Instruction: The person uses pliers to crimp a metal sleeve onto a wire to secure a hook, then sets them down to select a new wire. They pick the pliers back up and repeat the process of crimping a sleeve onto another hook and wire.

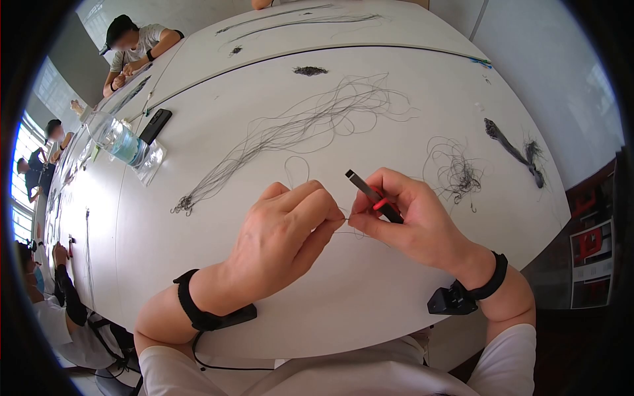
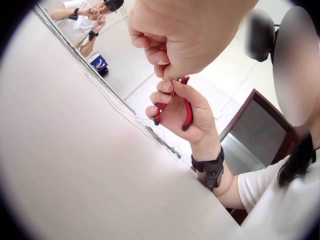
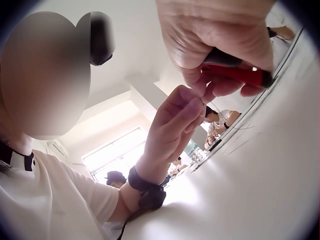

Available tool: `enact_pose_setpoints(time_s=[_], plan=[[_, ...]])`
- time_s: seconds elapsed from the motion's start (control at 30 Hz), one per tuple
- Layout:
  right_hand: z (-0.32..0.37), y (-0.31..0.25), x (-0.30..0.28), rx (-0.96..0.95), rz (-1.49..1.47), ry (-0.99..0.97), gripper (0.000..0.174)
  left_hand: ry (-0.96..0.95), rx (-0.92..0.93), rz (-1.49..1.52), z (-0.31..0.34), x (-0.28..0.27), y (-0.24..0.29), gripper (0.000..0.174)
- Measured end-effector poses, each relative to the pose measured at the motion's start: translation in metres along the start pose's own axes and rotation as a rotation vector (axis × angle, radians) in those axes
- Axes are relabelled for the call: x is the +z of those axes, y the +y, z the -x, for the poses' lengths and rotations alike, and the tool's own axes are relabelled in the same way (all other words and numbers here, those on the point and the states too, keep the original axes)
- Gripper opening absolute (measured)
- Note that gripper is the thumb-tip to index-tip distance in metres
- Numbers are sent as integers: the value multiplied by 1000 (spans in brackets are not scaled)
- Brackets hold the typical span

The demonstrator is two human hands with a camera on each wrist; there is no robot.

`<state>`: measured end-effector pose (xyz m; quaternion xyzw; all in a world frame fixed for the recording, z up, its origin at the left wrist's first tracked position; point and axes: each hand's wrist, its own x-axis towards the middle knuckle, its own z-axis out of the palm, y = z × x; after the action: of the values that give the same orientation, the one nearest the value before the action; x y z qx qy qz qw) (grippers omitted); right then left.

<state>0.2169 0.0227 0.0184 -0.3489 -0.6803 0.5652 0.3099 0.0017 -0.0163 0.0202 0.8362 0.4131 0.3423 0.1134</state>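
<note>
In the head view my left hand [image 1: 281, 234] pinches a thin dark line [image 1: 347, 219] between thumb and forefinger. Close against it, my right hand [image 1: 419, 214] pinches the same line with its fingertips and also holds red-and-black pliers [image 1: 384, 203] in the palm, their metal end pointing up and left. The fingertips of both hands nearly touch. A loop of line [image 1: 297, 160] rises behind the left hand. In the left wrist view the red handles [image 2: 188, 111] lie spread across the right palm. What exactly sits between the fingertips is too small to tell.
Beyond the hands lies a long bundle of lines [image 1: 264, 140] with hooks [image 1: 185, 203]. A tangled coil [image 1: 462, 177] and a dark bundle [image 1: 508, 146] lie right. A bottle [image 1: 122, 142] and a phone [image 1: 156, 126] stand left. Other people sit around the white table [image 1: 317, 290].
</note>
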Motion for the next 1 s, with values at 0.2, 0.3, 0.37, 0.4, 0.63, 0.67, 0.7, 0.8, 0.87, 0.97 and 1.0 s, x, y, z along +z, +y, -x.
enact_pose_setpoints(time_s=[0.2,0.3,0.37,0.4,0.63,0.67,0.7,0.8,0.87,0.97,1.0], plan=[[1,-5,-1,-119,51,90,19,20,-33,14,0,0,2,16],[1,-4,-1,-250,280,85,24,15,-45,37,0,-1,2,15],[1,-1,2,-334,367,132,28,13,-56,51,0,-2,3,15],[1,0,2,-334,367,131,28,-16,-92,71,0,-4,5,14],[-3,2,3,-694,741,158,35,-90,-296,294,5,0,2,13],[-3,3,4,-740,775,160,36,-91,-297,295,4,0,2,13],[-2,1,4,-739,775,160,36,-82,-215,227,3,-1,2,14],[2,-3,4,-596,718,128,31,-84,-81,27,1,-3,2,15],[4,-5,5,-234,350,78,22,-96,-27,-103,1,-4,1,17],[2,-7,-2,9,112,-74,15,-45,136,-134,0,-3,-4,20],[1,-9,-4,10,112,-70,15,-29,171,-144,0,-3,-4,20]])
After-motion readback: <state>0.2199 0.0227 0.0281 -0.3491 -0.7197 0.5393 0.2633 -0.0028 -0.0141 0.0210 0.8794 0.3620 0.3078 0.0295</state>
